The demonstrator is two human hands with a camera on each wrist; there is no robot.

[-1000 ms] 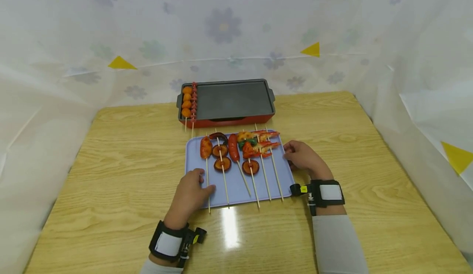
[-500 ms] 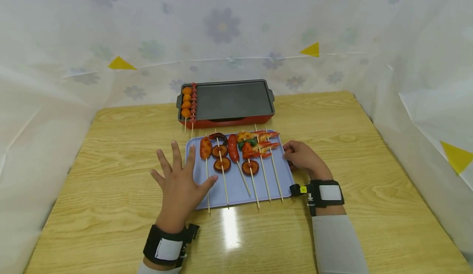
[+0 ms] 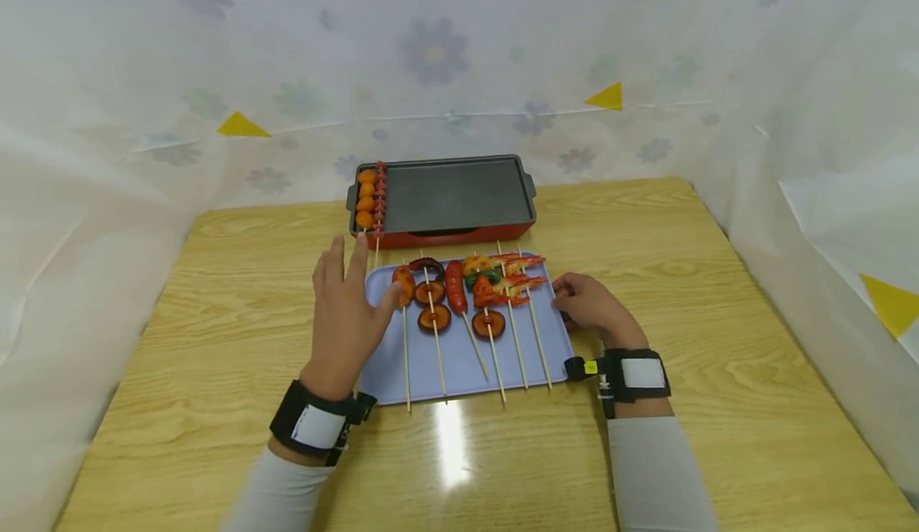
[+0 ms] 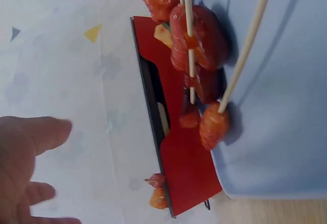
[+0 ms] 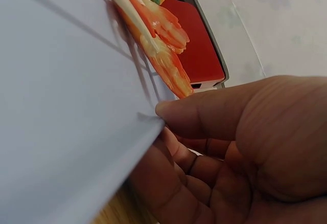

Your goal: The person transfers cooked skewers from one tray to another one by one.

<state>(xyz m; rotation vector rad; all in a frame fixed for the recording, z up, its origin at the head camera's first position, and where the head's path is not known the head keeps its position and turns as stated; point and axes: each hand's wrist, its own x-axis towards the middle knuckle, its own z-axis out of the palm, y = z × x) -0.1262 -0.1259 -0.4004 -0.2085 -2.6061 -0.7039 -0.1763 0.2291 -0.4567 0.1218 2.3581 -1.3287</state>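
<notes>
A lilac tray [image 3: 459,372] lies on the table, bearing several toy food skewers. From left to right they include a reddish-brown meat skewer [image 3: 404,283], a mushroom skewer [image 3: 434,321], a sausage skewer [image 3: 455,289], a mixed vegetable skewer [image 3: 488,325] and shrimp skewers [image 3: 527,263]. My left hand [image 3: 346,321] is held over the tray's left edge with fingers extended, holding nothing; its thumb overlaps the meat skewer in the head view. In the right wrist view, my right hand [image 5: 219,142] pinches the tray's right rim between thumb and fingers.
Behind the tray stands a red toy grill with a dark plate [image 3: 452,197]. On the plate's left end lie an orange ball skewer [image 3: 366,191] and a thin red skewer [image 3: 380,197], sticks pointing forward. A flowered white curtain [image 3: 431,53] surrounds the wooden table [image 3: 208,317].
My left hand has come off the tray's left side, spread its fingers, then moved forward toward the grill with the fingers closer together. The right hand stays at the tray's rim.
</notes>
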